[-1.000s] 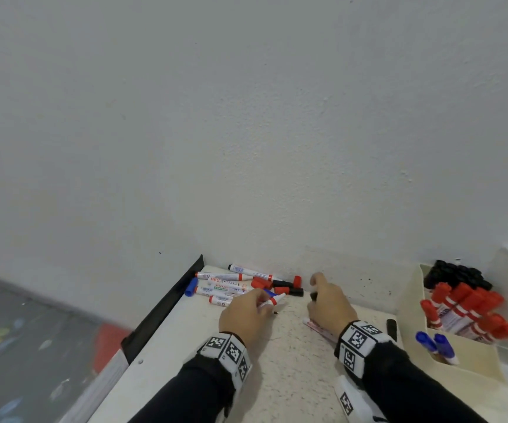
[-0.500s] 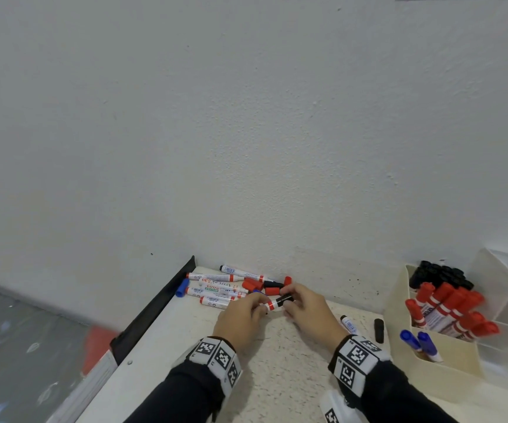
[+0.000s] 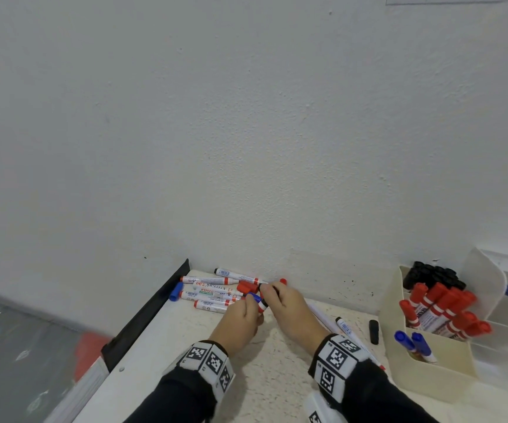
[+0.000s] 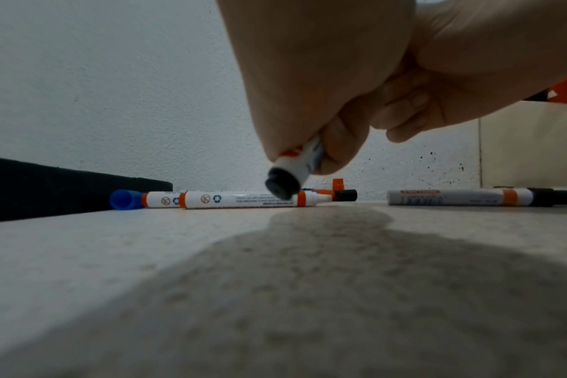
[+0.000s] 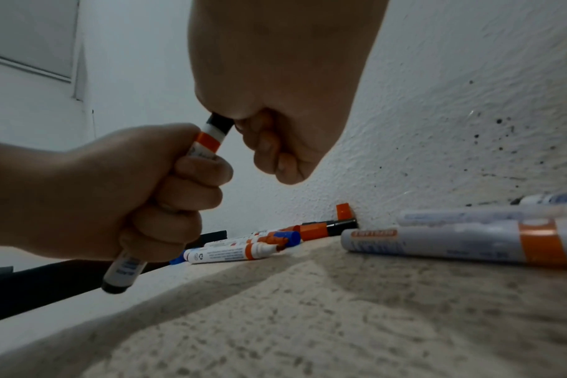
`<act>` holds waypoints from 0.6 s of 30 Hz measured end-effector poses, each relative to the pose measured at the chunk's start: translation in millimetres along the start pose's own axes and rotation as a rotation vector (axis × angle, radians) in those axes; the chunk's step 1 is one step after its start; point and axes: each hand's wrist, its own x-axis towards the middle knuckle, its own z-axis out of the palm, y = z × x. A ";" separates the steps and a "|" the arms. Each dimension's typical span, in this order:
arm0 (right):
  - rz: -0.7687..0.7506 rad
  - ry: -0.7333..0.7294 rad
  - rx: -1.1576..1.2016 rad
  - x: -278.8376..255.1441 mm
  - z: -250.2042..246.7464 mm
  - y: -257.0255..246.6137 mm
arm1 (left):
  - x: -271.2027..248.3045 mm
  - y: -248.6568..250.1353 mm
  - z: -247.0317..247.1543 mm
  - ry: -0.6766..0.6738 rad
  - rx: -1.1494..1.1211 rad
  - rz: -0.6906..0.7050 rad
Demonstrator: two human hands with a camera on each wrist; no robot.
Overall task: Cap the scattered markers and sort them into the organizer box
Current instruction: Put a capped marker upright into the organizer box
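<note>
My left hand (image 3: 248, 309) grips a white marker (image 3: 261, 305) with an orange band and a black tail end (image 4: 280, 185), held tilted just above the table. My right hand (image 3: 272, 296) pinches a black cap (image 5: 219, 122) at the marker's upper end (image 5: 207, 140), and the fingers hide most of the cap. Both hands meet near the wall, beside a pile of loose markers (image 3: 213, 288) and red and blue caps. The cream organizer box (image 3: 429, 370) stands at the right with black, red and blue markers upright in separate compartments.
A loose black cap (image 3: 374, 327) and a marker (image 3: 344, 326) lie between my right wrist and the box. A black strip (image 3: 146, 312) edges the table's left side. The white wall (image 3: 246, 148) runs close behind the pile.
My right hand left the table by the wall with the black cap and met the marker in my left hand. The marker has swung from lying flat to tilted up.
</note>
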 end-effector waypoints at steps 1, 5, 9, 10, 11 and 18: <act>-0.004 -0.016 -0.011 -0.4 -1.4 -1.1 | -0.2 -1.4 1.0 0.016 -0.037 -0.037; 0.006 -0.039 -0.120 -1.6 -12.0 -3.3 | 2.4 -1.4 2.3 0.019 -0.231 -0.090; 0.077 0.037 -0.062 -3.9 -36.8 -8.1 | 5.8 -8.9 0.9 0.046 -0.236 -0.076; 0.098 0.091 -0.016 -4.4 -47.2 -11.5 | 6.9 -11.9 -0.3 0.058 -0.196 -0.093; 0.113 0.144 0.008 -5.2 -59.1 -15.9 | 7.3 -14.5 -2.8 0.045 -0.086 -0.151; 0.327 0.410 -0.175 -27.0 -165.3 -16.8 | 2.1 -23.3 -14.2 -0.155 0.509 -0.281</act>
